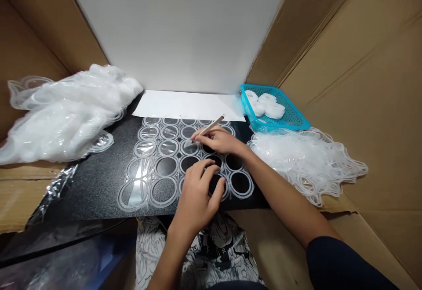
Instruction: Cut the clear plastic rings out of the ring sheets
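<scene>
A clear plastic sheet of joined rings lies flat on the black speckled table. My right hand is closed around a slim, pale, pen-like tool, its far end pointing up and to the right. The tool's lower end is at a ring near the sheet's middle, where a small whitish bit shows at my fingertips; I cannot make out what it is. My left hand rests on the lower middle of the sheet with its fingers spread. Rings on the left hold shiny film, while several at the lower right look dark inside.
A heap of clear ring sheets lies at the left, and a tangled pile of ring-shaped plastic at the right. Behind that pile, a blue basket holds white round stacks. White paper borders the back; cardboard walls flank the table.
</scene>
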